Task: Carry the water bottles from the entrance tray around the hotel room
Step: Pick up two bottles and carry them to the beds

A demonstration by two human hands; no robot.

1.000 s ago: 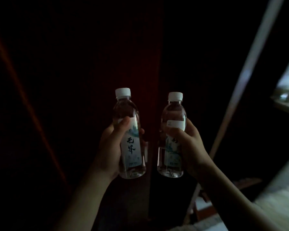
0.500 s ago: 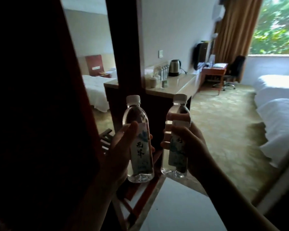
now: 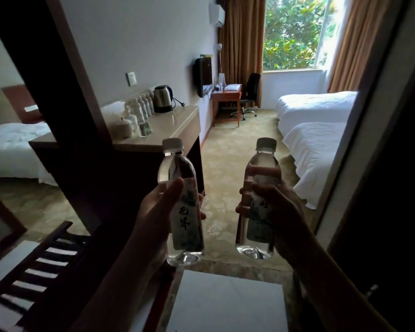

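Note:
I hold two clear plastic water bottles upright in front of me, each with a white cap and a pale label. My left hand point(image 3: 155, 212) is wrapped around the left bottle point(image 3: 181, 178), whose label shows black characters. My right hand point(image 3: 280, 207) grips the right bottle point(image 3: 261, 168) around its middle. A gap of carpet shows between the two bottles. More bottles point(image 3: 141, 107) stand in a row on the counter point(image 3: 177, 123) at the left, beside a steel kettle point(image 3: 163, 98).
A dark wooden partition point(image 3: 65, 75) and the counter stand close on my left, a slatted luggage rack point(image 3: 34, 279) at the lower left. White beds point(image 3: 314, 140) fill the right. A desk point(image 3: 225, 97) with a black chair point(image 3: 250, 92) stands under the window. Carpet point(image 3: 225, 152) runs ahead.
The view has swung from a dark corner to the lit hotel room and moved forward. Both hands keep their bottles, now held slightly further apart.

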